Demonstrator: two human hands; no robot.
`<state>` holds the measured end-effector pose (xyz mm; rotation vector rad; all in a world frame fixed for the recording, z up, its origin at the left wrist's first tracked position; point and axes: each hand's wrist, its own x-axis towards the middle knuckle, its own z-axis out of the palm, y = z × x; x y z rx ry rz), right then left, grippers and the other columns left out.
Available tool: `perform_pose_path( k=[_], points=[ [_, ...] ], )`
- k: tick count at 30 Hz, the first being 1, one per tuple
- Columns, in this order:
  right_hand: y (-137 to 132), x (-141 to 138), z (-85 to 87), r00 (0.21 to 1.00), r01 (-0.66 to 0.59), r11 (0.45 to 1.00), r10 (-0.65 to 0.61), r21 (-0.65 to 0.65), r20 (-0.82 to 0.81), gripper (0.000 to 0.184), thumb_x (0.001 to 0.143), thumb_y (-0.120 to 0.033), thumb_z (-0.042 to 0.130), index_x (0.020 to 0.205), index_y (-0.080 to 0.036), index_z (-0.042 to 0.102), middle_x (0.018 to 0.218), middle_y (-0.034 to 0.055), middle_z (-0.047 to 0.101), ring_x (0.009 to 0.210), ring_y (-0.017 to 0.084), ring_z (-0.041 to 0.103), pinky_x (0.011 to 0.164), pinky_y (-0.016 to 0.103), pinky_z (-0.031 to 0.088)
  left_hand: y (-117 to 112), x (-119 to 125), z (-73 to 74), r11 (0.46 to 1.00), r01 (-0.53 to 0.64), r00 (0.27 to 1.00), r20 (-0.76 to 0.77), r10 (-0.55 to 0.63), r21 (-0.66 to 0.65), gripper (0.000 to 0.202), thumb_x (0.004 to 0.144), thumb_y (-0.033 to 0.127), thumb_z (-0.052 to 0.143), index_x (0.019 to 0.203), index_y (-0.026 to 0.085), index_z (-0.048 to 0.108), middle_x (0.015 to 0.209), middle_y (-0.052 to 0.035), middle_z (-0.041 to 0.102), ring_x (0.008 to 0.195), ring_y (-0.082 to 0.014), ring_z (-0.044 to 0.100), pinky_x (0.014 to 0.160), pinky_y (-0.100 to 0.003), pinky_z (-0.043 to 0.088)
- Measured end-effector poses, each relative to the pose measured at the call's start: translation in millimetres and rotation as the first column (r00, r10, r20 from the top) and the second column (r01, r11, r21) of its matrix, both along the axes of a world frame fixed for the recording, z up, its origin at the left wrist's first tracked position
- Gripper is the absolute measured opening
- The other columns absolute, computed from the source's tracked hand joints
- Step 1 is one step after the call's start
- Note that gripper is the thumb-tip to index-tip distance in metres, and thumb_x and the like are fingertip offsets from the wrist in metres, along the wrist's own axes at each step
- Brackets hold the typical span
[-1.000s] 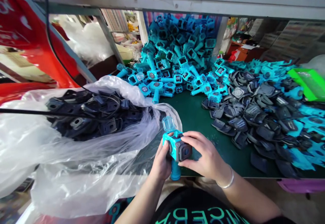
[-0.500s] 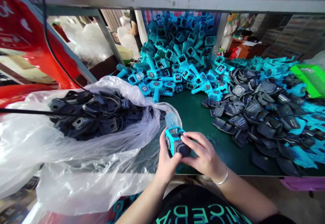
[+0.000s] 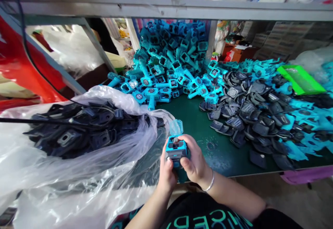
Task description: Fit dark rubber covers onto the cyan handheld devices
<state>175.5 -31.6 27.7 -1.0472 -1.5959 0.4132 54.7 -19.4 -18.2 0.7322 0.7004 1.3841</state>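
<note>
Both my hands hold a cyan plastic toy body [image 3: 176,149] above the green work mat, near its front edge. My left hand [image 3: 166,172] grips it from below and the side, and my right hand [image 3: 194,156] wraps around its right side. A clear plastic dome [image 3: 176,127] stands at the toy's far end. The handle is mostly hidden behind my fingers. A small dark ring [image 3: 211,146] lies on the mat to the right of my right hand.
A clear plastic bag [image 3: 78,177] of black parts [image 3: 78,128] spreads along the left. Behind my hands rises a heap of cyan toy bodies [image 3: 169,59]. Dark grey parts [image 3: 249,114] and cyan sprues lie to the right, under a metal shelf [image 3: 166,9].
The toy has turned in my hands, and its dark block no longer shows. My right hand has shifted around its right side. The whole view has tilted and moved slightly.
</note>
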Motion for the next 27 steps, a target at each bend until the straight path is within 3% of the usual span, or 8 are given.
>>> perform_pose_path(
  k=[3,6,9,13,17,20,22,27],
  points=[
    [17.5,28.3,6.9,0.963,-0.096,0.991,0.116,-0.091,0.242,0.078,0.101,-0.077,0.039,0.15,-0.017,0.049,0.135,0.016,0.067,0.127,0.026,0.066,0.106,0.036,0.056,6.8,-12.4,-4.0,0.991,0.014,0.999,0.045,-0.008,-0.135,0.062,0.068,0.062,0.086,0.116,0.024,0.078,0.112,-0.0074,0.08,0.116,-0.0318,0.073,0.103,-0.042,0.059],
    [51.9,86.3,20.9,0.816,0.202,0.924,0.024,-0.325,0.578,0.043,0.109,-0.043,0.047,0.145,-0.022,0.059,0.131,0.0096,0.073,0.123,0.021,0.068,0.105,0.033,0.054,14.4,-35.9,2.2,0.943,0.098,0.992,0.11,-0.065,-0.32,0.052,0.067,0.065,0.086,0.096,0.022,0.08,0.088,-0.0069,0.081,0.106,-0.0359,0.076,0.091,-0.049,0.064],
    [87.4,150.6,29.5,0.758,0.423,0.841,-0.123,-0.338,0.641,0.022,0.094,-0.008,0.054,0.102,-0.011,0.075,0.13,0.0211,0.071,0.135,0.032,0.059,0.119,0.048,0.04,17.6,-60.4,13.2,0.901,0.193,0.976,0.17,-0.136,-0.388,0.052,0.065,0.063,0.088,0.096,0.021,0.081,0.087,-0.0073,0.081,0.103,-0.0375,0.077,0.088,-0.052,0.065],
    [101.6,191.4,28.0,0.788,0.474,0.786,-0.179,-0.396,0.589,0.014,0.08,0.001,0.059,0.078,-0.011,0.066,0.091,0.0204,0.074,0.112,0.032,0.07,0.107,0.045,0.047,13.4,-75.1,16.5,0.864,0.223,0.969,0.2,-0.146,-0.451,0.051,0.072,0.059,0.087,0.104,0.02,0.082,0.111,-0.0114,0.082,0.108,-0.0361,0.076,0.092,-0.051,0.064],
    [69.3,164.2,25.1,0.907,0.313,0.83,-0.117,-0.461,0.405,0.023,0.094,-0.017,0.056,0.117,-0.016,0.058,0.106,0.0133,0.074,0.098,0.022,0.073,0.089,0.036,0.059,11.6,-62.2,14.4,0.89,0.172,0.974,0.209,-0.088,-0.423,0.056,0.056,0.055,0.098,0.098,0.021,0.083,0.103,-0.0092,0.083,0.094,-0.0315,0.078,0.084,-0.045,0.066],
    [35.6,123.5,23.3,0.984,-0.17,0.804,0.17,-0.57,-0.053,0.035,0.095,-0.029,0.059,0.129,-0.023,0.05,0.109,0.0054,0.07,0.086,0.016,0.073,0.076,0.031,0.063,15.1,-38.9,31.5,0.907,0.13,0.976,0.213,-0.046,-0.401,0.056,0.046,0.048,0.103,0.09,0.02,0.082,0.084,-0.0061,0.082,0.076,-0.0267,0.076,0.076,-0.042,0.066],
    [20.5,96.4,20.9,0.867,-0.466,0.707,0.244,-0.532,-0.434,0.035,0.092,-0.029,0.064,0.125,-0.024,0.054,0.106,0.0028,0.066,0.082,0.015,0.071,0.072,0.03,0.063,17.7,-22.0,49.7,0.896,0.11,0.97,0.243,-0.002,-0.43,0.049,0.054,0.049,0.098,0.087,0.017,0.08,0.076,-0.0056,0.079,0.066,-0.0243,0.073,0.073,-0.043,0.066],
    [12.1,43.4,10.2,0.713,-0.379,0.783,-0.093,-0.493,-0.695,0.034,0.086,-0.027,0.064,0.12,-0.022,0.064,0.101,0.004,0.067,0.076,0.014,0.065,0.062,0.025,0.059,19.9,4.5,77.3,0.813,0.12,0.97,0.241,0.027,-0.571,0.037,0.099,0.041,0.05,0.085,0.014,0.071,0.064,-0.0074,0.073,0.05,-0.0208,0.066,0.063,-0.041,0.065]
  ],
)
